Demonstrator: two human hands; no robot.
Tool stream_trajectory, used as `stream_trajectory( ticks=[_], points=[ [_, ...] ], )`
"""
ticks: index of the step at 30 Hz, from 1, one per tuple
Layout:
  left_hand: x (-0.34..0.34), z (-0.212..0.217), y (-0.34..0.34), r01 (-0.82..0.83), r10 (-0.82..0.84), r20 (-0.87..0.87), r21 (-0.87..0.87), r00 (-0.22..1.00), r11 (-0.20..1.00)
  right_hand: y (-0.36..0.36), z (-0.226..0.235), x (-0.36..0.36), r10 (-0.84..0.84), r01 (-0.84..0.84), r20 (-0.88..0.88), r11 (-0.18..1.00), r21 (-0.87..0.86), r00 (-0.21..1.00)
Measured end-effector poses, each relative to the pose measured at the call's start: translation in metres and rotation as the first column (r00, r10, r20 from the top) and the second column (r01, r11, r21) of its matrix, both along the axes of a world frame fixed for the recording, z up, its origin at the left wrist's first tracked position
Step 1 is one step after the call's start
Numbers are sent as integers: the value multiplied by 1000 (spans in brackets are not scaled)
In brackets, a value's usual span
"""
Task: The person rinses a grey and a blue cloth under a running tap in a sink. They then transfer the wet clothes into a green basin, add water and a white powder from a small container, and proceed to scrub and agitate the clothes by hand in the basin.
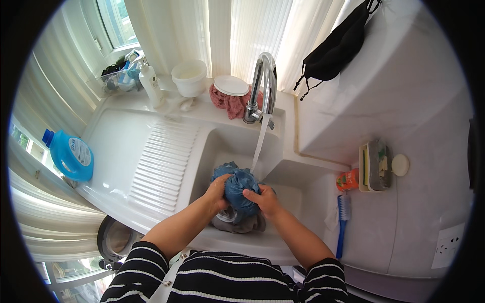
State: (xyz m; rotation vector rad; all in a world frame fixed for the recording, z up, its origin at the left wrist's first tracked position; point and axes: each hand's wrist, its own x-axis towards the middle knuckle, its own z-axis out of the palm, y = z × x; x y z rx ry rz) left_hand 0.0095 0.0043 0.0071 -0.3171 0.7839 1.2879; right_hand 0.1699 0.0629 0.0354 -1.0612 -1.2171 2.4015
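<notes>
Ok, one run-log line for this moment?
left hand: grips blue cloth | right hand: grips it | faucet: running onto cloth | sink: grey cloth beneath

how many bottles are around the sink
2: a blue detergent bottle lying at the drainboard's far left edge, and a white pump bottle standing on the back ledge by the window. Others may hide in the windowsill clutter.

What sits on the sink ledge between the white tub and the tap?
In the head view, a round white lid rests on a crumpled pink cloth, between the white tub and the tap.
</notes>
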Motion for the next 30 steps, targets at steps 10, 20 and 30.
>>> stream_trajectory(
  ticks=[10,20,30],
  points=[
    [6,36,16,72,-148,266,276,952,958,6,-26,-3,-279,169,-292,921,-350,915],
    [-26,29,-4,251,-328,204,331,922,910,27,0,-20,-373,406,-163,802,439,913],
    [-1,20,-9,8,-6,-273,4,962,1000,19,-9,-24,-277,175,16,650,739,961]
  ],
)
